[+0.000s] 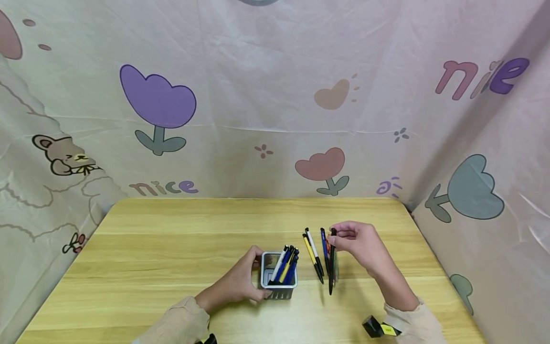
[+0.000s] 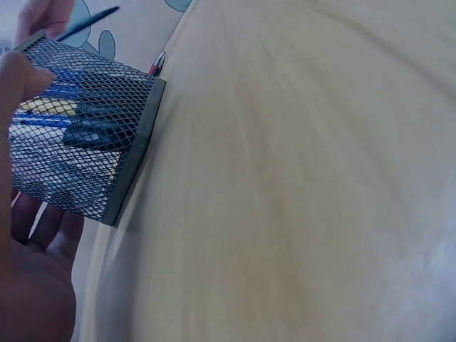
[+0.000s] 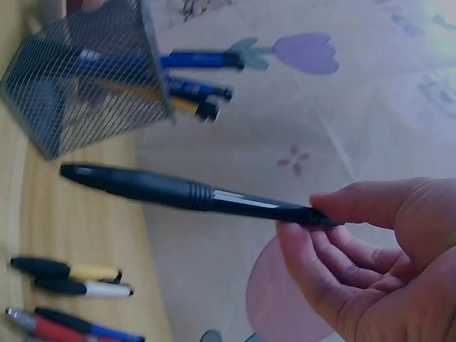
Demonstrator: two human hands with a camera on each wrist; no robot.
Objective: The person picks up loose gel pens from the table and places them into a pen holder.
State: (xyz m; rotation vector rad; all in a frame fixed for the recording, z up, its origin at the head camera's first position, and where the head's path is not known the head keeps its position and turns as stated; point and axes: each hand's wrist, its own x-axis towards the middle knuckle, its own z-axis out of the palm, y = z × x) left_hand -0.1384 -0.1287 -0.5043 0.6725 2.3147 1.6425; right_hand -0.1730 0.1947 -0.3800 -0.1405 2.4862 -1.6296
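Note:
A mesh pen holder (image 1: 278, 292) stands on the table, and my left hand (image 1: 245, 277) grips it from the left side, thumb at the front. Several white, blue and yellow pens (image 1: 285, 267) lean inside it. To its right, my right hand (image 1: 356, 241) pinches a black pen (image 3: 235, 203) near its end, tip hanging down over the table. Below and beside it lie a yellow pen (image 1: 310, 251), a white pen (image 1: 312, 244), a blue pen (image 1: 324, 243) and a red pen (image 3: 50, 329). In the left wrist view the mesh (image 2: 78, 128) shows the pens' dark grips inside.
The wooden table (image 1: 172, 248) is backed by a printed cloth (image 1: 240, 95) that also hangs at both sides. A black strap piece with a yellow label (image 1: 388, 329) sits at the right wrist, near the table's front.

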